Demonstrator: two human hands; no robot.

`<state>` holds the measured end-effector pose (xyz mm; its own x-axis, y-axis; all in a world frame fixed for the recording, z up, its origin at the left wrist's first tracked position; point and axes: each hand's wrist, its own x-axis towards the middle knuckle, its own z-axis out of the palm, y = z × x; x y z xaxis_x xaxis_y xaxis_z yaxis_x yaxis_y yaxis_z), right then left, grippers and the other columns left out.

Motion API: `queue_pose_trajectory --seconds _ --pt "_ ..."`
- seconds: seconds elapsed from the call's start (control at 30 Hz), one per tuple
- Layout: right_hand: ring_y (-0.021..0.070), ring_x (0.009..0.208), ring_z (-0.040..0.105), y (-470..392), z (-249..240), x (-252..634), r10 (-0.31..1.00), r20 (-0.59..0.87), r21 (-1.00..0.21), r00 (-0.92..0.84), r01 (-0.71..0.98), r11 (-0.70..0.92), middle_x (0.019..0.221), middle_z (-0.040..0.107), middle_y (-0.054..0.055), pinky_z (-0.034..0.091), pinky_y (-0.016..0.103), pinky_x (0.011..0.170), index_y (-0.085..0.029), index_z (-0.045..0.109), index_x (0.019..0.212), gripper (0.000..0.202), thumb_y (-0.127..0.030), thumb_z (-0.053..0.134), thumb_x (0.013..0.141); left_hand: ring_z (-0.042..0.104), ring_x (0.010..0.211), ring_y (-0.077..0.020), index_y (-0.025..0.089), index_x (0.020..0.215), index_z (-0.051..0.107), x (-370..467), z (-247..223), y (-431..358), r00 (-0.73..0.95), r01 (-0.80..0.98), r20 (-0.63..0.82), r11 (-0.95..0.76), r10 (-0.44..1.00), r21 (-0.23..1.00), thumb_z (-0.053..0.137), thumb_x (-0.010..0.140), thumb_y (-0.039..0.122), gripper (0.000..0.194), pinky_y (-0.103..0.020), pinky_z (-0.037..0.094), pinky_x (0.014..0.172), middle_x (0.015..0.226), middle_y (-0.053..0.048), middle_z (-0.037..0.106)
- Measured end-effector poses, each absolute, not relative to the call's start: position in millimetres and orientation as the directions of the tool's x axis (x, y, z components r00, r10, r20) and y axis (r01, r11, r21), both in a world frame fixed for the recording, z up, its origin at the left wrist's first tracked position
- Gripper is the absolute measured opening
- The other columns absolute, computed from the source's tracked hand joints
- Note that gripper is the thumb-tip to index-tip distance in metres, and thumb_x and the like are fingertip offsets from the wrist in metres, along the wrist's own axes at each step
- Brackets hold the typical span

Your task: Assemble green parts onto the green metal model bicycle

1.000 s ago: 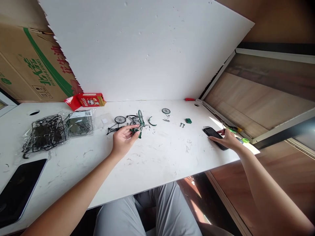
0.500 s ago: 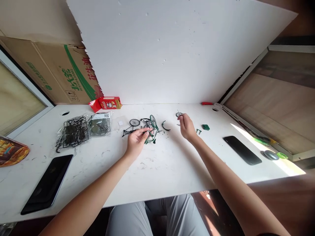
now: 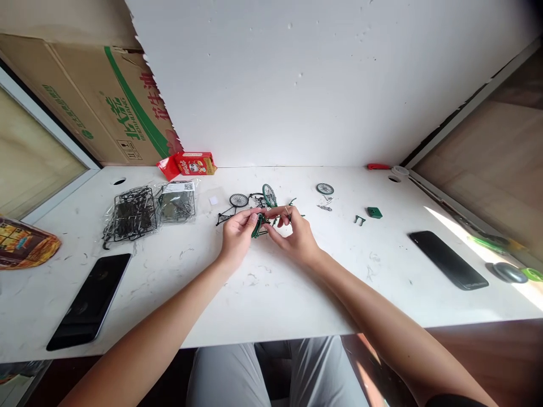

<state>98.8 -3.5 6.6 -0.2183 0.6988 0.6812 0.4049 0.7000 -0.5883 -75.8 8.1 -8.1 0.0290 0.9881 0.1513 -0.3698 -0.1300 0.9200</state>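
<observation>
A small green model bicycle (image 3: 269,196) is at the middle of the table, pinched between the thumb and fingers of my left hand (image 3: 240,232). My right hand (image 3: 296,232) has come up against its other side, fingers bent round the frame; a thin item shows between the fingers, too small to name. Behind my left hand lies a black model bicycle (image 3: 238,200). To the right lie a loose spoked wheel (image 3: 324,189), a small green bracket (image 3: 360,220) and a green block (image 3: 374,212).
Bagged black parts (image 3: 131,215) and a red box (image 3: 197,164) are at the left, with a large dark phone (image 3: 90,302) nearer me. A black phone (image 3: 448,260) lies at the right. A white board (image 3: 275,85) stands behind the table.
My right hand has moved left, from beside the loose wheel to the green bicycle at my left hand. The view has shifted slightly. The loose wheel now shows uncovered.
</observation>
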Motion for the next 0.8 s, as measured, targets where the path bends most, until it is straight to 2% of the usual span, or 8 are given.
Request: queue_pose_trajectory --seconds 0.2,0.33,0.47,0.57,0.63,0.8 --pt "0.0206 0.086 0.070 -0.6 5.3 100.1 0.753 0.633 -0.681 -0.179 0.333 0.652 0.105 0.076 0.005 0.060 0.043 0.077 -0.029 0.044 0.096 0.029 -0.032 0.073 0.099 0.072 0.124 -0.0309 0.017 0.115 0.081 -77.3 -6.0 7.3 0.091 -0.405 0.125 -0.079 0.988 0.911 0.081 0.091 0.044 0.036 -0.048 0.050 0.116 0.127 -0.014 0.079" --pt "0.0208 0.088 0.072 -0.9 3.0 98.7 0.757 0.632 -0.689 -0.163 0.328 0.646 0.103 0.077 0.005 0.060 0.042 0.076 -0.028 0.042 0.092 0.031 -0.033 0.071 0.100 0.072 0.122 -0.0309 0.017 0.114 0.081 -78.6 -10.1 9.9 0.128 -0.433 0.087 -0.023 0.988 0.901 0.085 0.088 0.046 0.040 -0.049 0.051 0.115 0.123 -0.014 0.080" --pt "0.0197 0.081 0.069 -1.4 4.6 98.7 0.723 0.670 -0.635 -0.170 0.373 0.676 0.096 0.074 0.004 0.059 0.040 0.073 -0.028 0.051 0.097 0.018 -0.027 0.068 0.101 0.075 0.114 -0.0306 0.016 0.113 0.081 -80.0 -12.6 11.1 0.139 -0.427 0.041 0.023 0.989 0.904 0.086 0.086 0.048 0.041 -0.047 0.056 0.105 0.119 -0.013 0.081" --pt "0.0229 0.086 0.067 -1.6 8.4 99.5 0.674 0.712 -0.545 -0.197 0.449 0.708 0.088 0.069 0.004 0.058 0.042 0.075 -0.028 0.057 0.099 0.011 -0.022 0.066 0.102 0.075 0.110 -0.0305 0.018 0.115 0.081 -80.9 -12.9 11.6 0.155 -0.422 0.001 0.065 0.988 0.904 0.086 0.086 0.048 0.042 -0.043 0.059 0.096 0.117 -0.012 0.081" --pt "0.0260 0.092 0.066 -2.0 10.8 99.8 0.652 0.728 -0.501 -0.214 0.484 0.718 0.084 0.068 0.004 0.057 0.045 0.078 -0.028 0.056 0.097 0.013 -0.020 0.066 0.101 0.076 0.110 -0.0304 0.018 0.116 0.080 -81.5 -13.0 12.5 0.168 -0.427 -0.022 0.093 0.986 0.900 0.086 0.087 0.048 0.043 -0.041 0.059 0.094 0.117 -0.012 0.082" --pt "0.0288 0.097 0.064 -3.7 13.4 99.7 0.621 0.746 -0.454 -0.239 0.499 0.738 0.090 0.074 0.005 0.055 0.050 0.081 -0.030 0.047 0.092 0.024 -0.017 0.067 0.100 0.076 0.110 -0.0287 0.017 0.119 0.079 -83.0 -11.1 15.0 0.211 -0.467 -0.069 0.162 0.975 0.869 0.084 0.088 0.049 0.044 -0.040 0.059 0.093 0.123 -0.014 0.080"
